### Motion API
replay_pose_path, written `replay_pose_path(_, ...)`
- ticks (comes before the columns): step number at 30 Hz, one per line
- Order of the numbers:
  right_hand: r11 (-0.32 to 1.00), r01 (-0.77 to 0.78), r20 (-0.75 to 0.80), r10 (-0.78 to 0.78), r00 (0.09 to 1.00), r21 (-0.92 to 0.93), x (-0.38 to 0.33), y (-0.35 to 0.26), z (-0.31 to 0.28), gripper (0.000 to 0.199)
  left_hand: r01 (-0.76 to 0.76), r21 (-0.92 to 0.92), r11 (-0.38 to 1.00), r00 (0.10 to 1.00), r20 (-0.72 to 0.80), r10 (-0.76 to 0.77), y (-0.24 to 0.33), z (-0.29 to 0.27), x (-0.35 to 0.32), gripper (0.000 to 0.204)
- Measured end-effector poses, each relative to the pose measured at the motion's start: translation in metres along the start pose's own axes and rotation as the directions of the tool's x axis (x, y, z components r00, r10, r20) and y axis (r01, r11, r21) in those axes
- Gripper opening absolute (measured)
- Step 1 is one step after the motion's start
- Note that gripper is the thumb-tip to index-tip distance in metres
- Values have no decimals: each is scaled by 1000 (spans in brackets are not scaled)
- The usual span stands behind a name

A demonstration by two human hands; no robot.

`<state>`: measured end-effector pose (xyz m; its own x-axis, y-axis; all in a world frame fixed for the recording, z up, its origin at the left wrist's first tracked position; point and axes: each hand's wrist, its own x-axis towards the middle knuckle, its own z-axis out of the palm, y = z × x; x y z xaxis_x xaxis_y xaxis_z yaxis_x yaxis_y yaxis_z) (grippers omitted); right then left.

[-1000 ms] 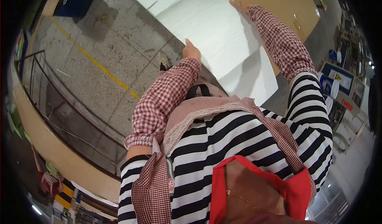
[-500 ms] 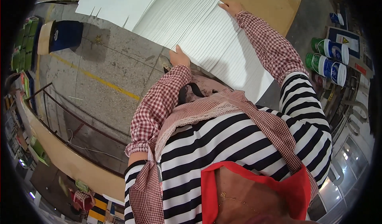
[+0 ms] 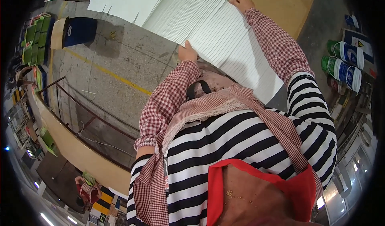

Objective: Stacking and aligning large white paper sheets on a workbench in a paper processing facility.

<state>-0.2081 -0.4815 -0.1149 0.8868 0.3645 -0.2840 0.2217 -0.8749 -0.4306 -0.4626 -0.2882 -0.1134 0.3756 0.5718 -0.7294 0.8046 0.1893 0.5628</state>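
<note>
Fanned-out white paper sheets lie in overlapping rows in front of me, their edges making close parallel lines. My left hand is closed on the near left edge, thumb up along the sheets and its other fingers mostly hidden. At the far right edge, my right hand pinches the same sheets with bent fingers. Beyond them at the upper left, a flat white sheet shows several short slits along its edge. The paper rests partly over a brown board surface.
To the right stand green-and-white and blue-and-white buckets. A dark blue bin and stacked green items are at the left. A dark metal frame adjoins a tan panel. Farther off, another person holds something green.
The whole view has shifted slightly, so the scene sits farther right. Both hands keep their places on the edges of the paper sheets, which look much the same.
</note>
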Motion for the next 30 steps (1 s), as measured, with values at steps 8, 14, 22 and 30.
replay_pose_path(8, 988, 74, -358, -120, 926, -139, -6, 9, -7, 40, 263, -365, 893, 961, 187, -206, 22, -1, -20, 37)
replay_pose_path(14, 699, -203, 80, 205, 975, 686, -43, 20, -23, 20, 289, -399, 870, 934, 318, -165, 20, -11, -29, 41)
replay_pose_path(22, 246, -514, 401, 391, 829, 822, -81, 18, -4, 20, 280, -353, 893, 943, 274, -188, 29, -12, -40, 44)
replay_pose_path(30, 393, -595, 433, 428, 793, 701, -68, 4, -14, 20, 299, -360, 884, 937, 287, -200, 29, -15, -41, 49)
